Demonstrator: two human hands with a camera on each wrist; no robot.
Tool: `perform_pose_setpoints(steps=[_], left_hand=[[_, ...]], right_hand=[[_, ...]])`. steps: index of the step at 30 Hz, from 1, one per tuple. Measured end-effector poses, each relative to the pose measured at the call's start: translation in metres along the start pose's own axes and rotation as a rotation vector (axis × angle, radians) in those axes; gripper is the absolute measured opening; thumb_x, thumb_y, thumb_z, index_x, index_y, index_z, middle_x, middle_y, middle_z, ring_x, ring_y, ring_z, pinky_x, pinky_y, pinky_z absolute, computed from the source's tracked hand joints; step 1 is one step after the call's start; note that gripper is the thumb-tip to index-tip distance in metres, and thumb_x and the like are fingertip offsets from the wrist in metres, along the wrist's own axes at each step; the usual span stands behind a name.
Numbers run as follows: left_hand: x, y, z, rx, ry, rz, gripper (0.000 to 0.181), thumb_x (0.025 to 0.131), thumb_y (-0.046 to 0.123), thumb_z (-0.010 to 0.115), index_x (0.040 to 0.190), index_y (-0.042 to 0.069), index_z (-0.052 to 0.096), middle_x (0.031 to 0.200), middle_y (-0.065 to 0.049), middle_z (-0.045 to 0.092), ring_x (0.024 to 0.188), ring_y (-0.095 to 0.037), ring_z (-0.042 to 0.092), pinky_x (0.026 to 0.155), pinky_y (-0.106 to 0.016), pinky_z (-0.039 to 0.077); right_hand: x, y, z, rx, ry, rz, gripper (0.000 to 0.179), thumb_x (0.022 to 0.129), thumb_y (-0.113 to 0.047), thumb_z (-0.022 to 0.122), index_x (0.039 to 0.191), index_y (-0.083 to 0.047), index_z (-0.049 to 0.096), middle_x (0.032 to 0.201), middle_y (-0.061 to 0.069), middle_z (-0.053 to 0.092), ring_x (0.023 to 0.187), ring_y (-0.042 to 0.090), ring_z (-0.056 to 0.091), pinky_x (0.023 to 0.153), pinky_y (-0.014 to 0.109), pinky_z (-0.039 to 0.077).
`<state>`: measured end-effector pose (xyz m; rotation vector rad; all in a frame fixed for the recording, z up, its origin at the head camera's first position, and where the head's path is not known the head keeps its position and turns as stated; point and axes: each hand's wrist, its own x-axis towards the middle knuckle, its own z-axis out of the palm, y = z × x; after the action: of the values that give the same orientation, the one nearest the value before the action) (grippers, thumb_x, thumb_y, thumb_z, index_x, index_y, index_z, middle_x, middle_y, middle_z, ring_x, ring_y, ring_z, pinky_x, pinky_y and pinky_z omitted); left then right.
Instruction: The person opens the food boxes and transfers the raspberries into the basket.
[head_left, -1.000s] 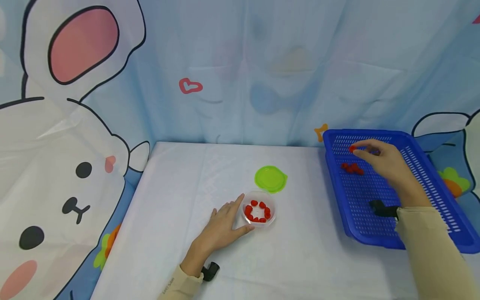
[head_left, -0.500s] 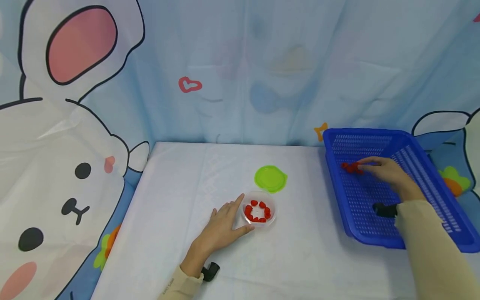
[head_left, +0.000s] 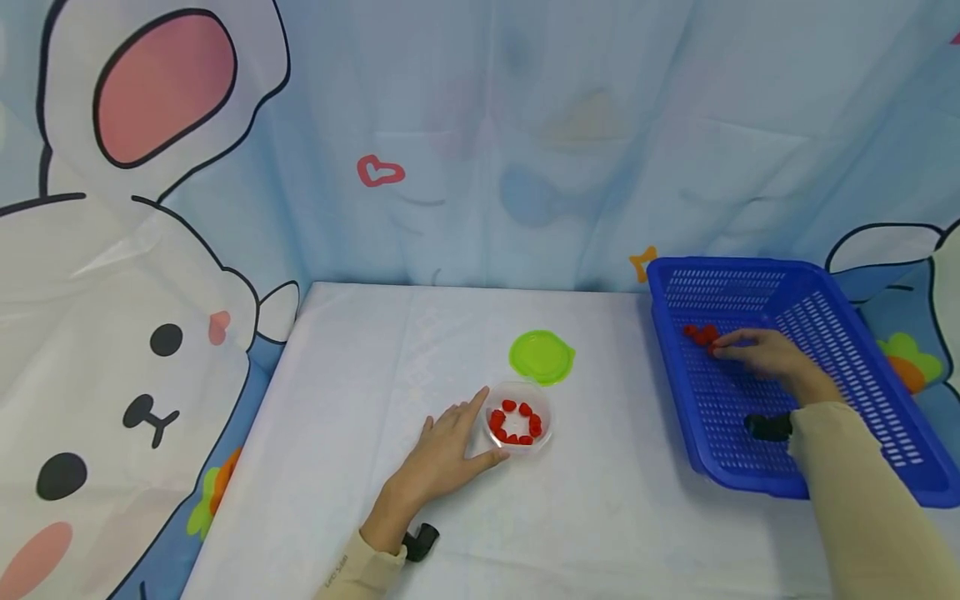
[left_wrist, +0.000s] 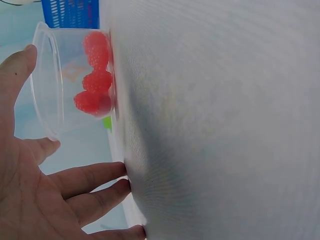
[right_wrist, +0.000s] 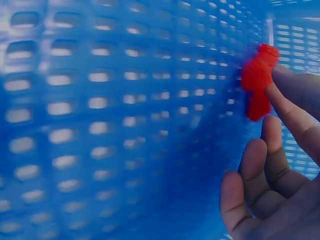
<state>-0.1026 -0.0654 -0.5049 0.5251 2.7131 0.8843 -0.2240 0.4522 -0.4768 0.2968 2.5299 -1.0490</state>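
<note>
In the head view, my left hand (head_left: 446, 446) has thumb and index finger spread against the side of a clear plastic cup (head_left: 545, 429). Those fingers lie at its rim in the left wrist view, the other fingertips down on the white cloth. Several red raspberries (left_wrist: 97, 80) sit on the cup's bottom. My right hand (head_left: 768, 354) reaches into a blue basket (head_left: 675, 408), where its thumb and index finger pinch a raspberry (head_left: 712, 349) at the edge of a small pile of raspberries (head_left: 701, 333). Its other fingers are loosely bent in the right wrist view.
A round green lid (head_left: 542, 357) with a small tab lies just behind the cup. The basket has raised, slotted walls and stands at the right of the white table (head_left: 600, 517). A blue printed curtain (head_left: 480, 142) hangs behind.
My right hand, holding a raspberry toward the basket's far end a second ago, has come lower and nearer to the pile, fingertips now at its near right side. The left hand and cup stay put.
</note>
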Motion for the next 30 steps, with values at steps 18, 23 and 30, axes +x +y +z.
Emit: perform_pose_setpoints(steps=[18,23,30], left_hand=[[-0.002,0.002,-0.001,-0.008,-0.003,-0.004,0.093,0.089,0.07,0.057,0.162,0.031,0.016,0.156,-0.011,0.039,0.145,-0.032,0.032,0.112,-0.067,0.016],[-0.002,0.002,-0.001,-0.008,-0.005,-0.005,0.093,0.089,0.071,0.057,0.162,0.031,0.016,0.156,-0.011,0.039,0.145,-0.031,0.032,0.112,-0.067,0.017],[-0.001,0.001,0.0,-0.005,-0.004,-0.004,0.093,0.089,0.071,0.057,0.162,0.031,0.015,0.156,-0.01,0.039,0.145,-0.03,0.031,0.112,-0.067,0.017]], right_hand=[[-0.092,-0.142,0.021,0.002,0.239,-0.346,0.054,0.097,-0.054,0.057,0.135,-0.016,0.06,0.115,0.012,0.057,0.088,0.026,0.051,0.063,0.04,0.043],[-0.11,-0.171,0.049,0.024,0.229,-0.475,0.035,0.1,-0.039,0.062,0.127,-0.017,0.066,0.086,0.014,0.054,0.062,0.024,0.044,0.051,0.035,0.038],[-0.111,-0.189,0.088,0.033,0.146,-0.656,0.023,0.099,-0.021,0.066,0.12,-0.012,0.07,0.092,0.008,0.055,0.07,0.022,0.047,0.057,0.03,0.04]])
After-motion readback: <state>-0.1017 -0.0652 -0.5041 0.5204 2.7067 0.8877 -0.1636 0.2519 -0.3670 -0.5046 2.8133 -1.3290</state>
